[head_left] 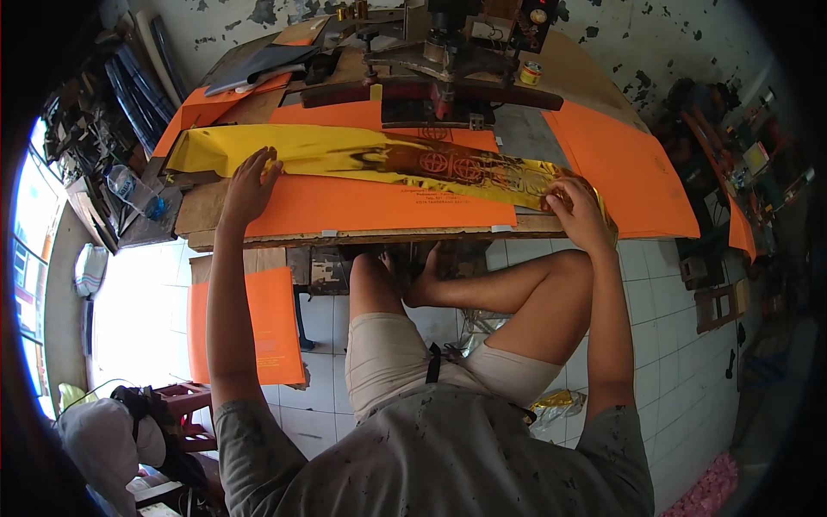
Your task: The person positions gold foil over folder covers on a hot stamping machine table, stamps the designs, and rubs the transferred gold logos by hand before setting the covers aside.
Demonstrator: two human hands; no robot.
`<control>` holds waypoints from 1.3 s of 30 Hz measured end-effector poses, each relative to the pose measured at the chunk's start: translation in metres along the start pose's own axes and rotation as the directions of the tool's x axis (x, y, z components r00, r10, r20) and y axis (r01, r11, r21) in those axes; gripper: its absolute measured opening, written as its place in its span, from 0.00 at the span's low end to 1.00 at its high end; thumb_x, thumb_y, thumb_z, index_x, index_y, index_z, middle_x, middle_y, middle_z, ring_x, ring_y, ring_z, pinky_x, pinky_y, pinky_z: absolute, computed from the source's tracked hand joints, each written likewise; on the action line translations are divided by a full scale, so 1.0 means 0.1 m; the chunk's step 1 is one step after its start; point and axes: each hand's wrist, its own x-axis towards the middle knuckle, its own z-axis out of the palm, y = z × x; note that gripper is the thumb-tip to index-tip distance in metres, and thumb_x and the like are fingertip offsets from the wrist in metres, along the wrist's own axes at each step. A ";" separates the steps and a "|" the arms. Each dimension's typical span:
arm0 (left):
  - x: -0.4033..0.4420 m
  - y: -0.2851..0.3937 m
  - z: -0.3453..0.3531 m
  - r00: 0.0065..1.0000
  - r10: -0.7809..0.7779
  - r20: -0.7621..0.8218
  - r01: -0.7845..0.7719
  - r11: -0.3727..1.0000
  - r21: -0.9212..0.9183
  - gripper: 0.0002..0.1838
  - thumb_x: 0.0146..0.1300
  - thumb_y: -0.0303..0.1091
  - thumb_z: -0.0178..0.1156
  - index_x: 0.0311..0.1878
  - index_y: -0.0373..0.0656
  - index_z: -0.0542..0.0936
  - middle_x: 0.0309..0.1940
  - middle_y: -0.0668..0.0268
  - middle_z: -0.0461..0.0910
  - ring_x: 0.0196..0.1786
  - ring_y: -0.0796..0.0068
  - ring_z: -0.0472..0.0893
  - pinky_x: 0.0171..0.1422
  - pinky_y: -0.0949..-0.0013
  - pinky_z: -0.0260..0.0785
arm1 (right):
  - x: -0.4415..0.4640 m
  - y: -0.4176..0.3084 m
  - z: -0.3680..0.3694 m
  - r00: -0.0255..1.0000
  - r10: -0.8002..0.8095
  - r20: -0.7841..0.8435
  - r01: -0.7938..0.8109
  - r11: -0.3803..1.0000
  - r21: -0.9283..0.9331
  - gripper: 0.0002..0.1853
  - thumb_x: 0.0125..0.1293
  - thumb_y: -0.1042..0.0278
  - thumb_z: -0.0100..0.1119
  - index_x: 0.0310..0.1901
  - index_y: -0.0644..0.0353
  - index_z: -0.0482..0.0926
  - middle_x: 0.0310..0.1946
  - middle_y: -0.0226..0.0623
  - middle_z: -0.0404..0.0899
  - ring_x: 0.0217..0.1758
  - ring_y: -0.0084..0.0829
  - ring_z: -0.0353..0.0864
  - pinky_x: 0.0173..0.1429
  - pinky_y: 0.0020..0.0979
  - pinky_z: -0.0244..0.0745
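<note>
A long strip of shiny gold stamping foil (332, 153) stretches across the worktable over an orange printed sheet (345, 202). Its left part is plain yellow, while round used patterns mark the darker right part. My left hand (250, 191) has its fingers bent and closed on the foil's left part, at the lower edge. Toward the right end, my right hand (579, 215) pinches the foil between thumb and fingers. Just behind the strip stands a hand press (441, 65) with a wide dark crossbar; the foil passes in front of its base.
More orange sheets lie at the right (624, 177) and on a lower support (245, 327) at the left. A small can (531, 72) stands behind the press. A plastic bottle (133, 189) is left of the table. Crumpled foil (558, 401) lies on the tiled floor.
</note>
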 end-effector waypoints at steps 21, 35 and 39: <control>0.30 -0.36 0.02 0.996 0.077 0.047 -0.088 0.952 0.294 0.30 0.80 0.54 0.46 0.72 0.43 0.72 0.75 0.52 0.69 0.80 0.49 0.61 0.85 0.44 0.48 | 0.14 0.39 -0.18 0.995 -0.003 -0.096 -0.032 0.934 -0.357 0.22 0.77 0.55 0.59 0.64 0.59 0.79 0.68 0.38 0.76 0.72 0.44 0.73 0.75 0.44 0.70; 0.65 -0.33 0.26 0.980 0.039 0.197 -0.061 0.993 0.104 0.31 0.81 0.53 0.41 0.72 0.36 0.71 0.77 0.49 0.66 0.82 0.46 0.58 0.85 0.51 0.50 | 1.26 1.34 -0.18 0.995 0.097 0.032 -0.089 0.978 -0.188 0.24 0.79 0.55 0.57 0.68 0.61 0.76 0.64 0.44 0.80 0.68 0.39 0.79 0.70 0.42 0.73; 0.70 -0.40 0.32 0.979 0.029 0.203 -0.054 0.992 0.117 0.32 0.82 0.54 0.40 0.72 0.35 0.72 0.78 0.49 0.64 0.83 0.46 0.56 0.85 0.51 0.49 | 1.36 1.29 -0.14 0.991 0.107 0.078 -0.101 0.992 -0.076 0.22 0.79 0.61 0.58 0.68 0.62 0.76 0.57 0.41 0.83 0.59 0.34 0.85 0.64 0.38 0.76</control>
